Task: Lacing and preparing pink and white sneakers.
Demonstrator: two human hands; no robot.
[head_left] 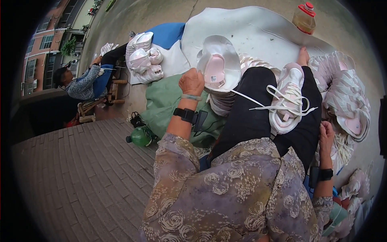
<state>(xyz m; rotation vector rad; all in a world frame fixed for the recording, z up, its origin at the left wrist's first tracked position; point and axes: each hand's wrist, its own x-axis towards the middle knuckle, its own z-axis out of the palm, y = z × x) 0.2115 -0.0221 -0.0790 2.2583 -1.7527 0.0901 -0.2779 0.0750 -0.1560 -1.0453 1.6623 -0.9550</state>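
Note:
Across my dark trousers lies a white and pink sneaker (287, 97), its loose white laces (280, 101) trailing over the tongue and sides. My left hand (191, 83) is closed in a fist at the edge of a pale shoe upper (219, 60) with a pink lining, and seems to grip its rim. A white lace runs from beside this upper toward the sneaker. Beside my right thigh, my right hand (326, 135) has its fingers curled together near a bunch of white laces (342, 149); what they hold, if anything, is hidden.
Stacked shoe uppers (346, 86) stand at my right, and more uppers (145, 56) lie on the far left sheet. A green sack (163, 94) and a green bottle (141, 136) are at left. An oil jug (304, 18) stands far right. Another person (86, 82) sits far left.

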